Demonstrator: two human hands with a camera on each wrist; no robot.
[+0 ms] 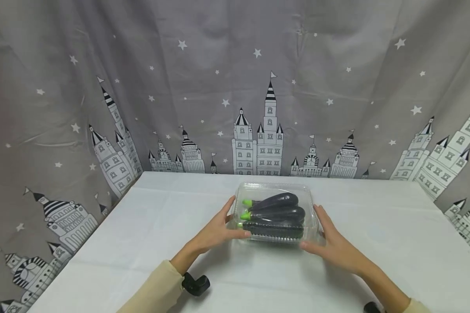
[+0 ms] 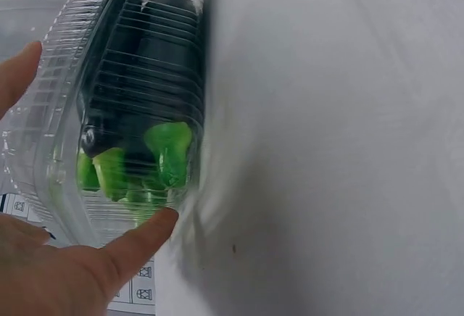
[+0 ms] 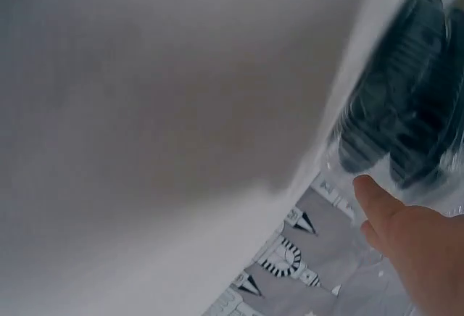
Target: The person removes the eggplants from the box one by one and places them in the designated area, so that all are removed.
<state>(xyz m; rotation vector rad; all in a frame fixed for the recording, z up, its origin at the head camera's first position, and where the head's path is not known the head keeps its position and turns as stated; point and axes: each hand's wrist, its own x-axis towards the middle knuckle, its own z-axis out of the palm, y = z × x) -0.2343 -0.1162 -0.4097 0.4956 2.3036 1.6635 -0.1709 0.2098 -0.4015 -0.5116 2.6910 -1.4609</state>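
A clear plastic clamshell container (image 1: 275, 238) sits on the white table with its lid down. Several dark purple eggplants (image 1: 276, 213) with bright green caps lie inside, caps toward the left. At the container's left side is my left hand (image 1: 215, 230), thumb at the front corner and fingers along the side; the left wrist view shows a fingertip against the ribbed wall. Around the right end my right hand (image 1: 338, 248) spreads thumb and fingers, fairly straight. Whether the right fingertips touch the plastic I cannot tell.
White cloth covers the table (image 1: 141, 234). Behind it and along the sides hangs a grey curtain (image 1: 203, 78) printed with castles and stars. A black strap piece (image 1: 196, 284) is at the left wrist, another black piece (image 1: 371, 307) by the right wrist.
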